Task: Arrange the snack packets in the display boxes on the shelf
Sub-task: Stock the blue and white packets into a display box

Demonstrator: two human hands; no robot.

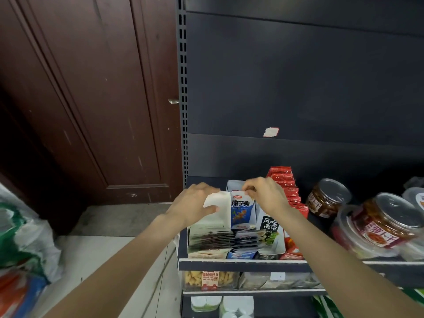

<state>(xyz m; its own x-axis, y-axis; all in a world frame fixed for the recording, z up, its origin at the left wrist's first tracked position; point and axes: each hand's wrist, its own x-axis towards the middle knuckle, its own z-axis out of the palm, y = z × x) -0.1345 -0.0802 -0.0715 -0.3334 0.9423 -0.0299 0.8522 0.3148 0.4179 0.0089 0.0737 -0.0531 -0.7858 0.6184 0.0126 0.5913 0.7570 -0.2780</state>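
Observation:
Several display boxes stand side by side on the dark shelf point(243, 264). My left hand point(195, 203) grips a pale stack of snack packets point(218, 207) in the leftmost box, bending them back. A blue and white packet point(241, 210) stands upright right behind that stack. My right hand point(263, 193) pinches the top edge of this blue packet. To the right is a white and black box point(269, 226) of packets, then a row of red packets point(289, 191) in a red box.
Clear jars with reddish contents point(385, 223) and a darker jar point(325, 200) crowd the shelf's right side. Lower shelves hold more snacks point(208, 280). A brown door point(91, 88) stands left of the shelf; plastic bags point(20, 237) lie on the floor at left.

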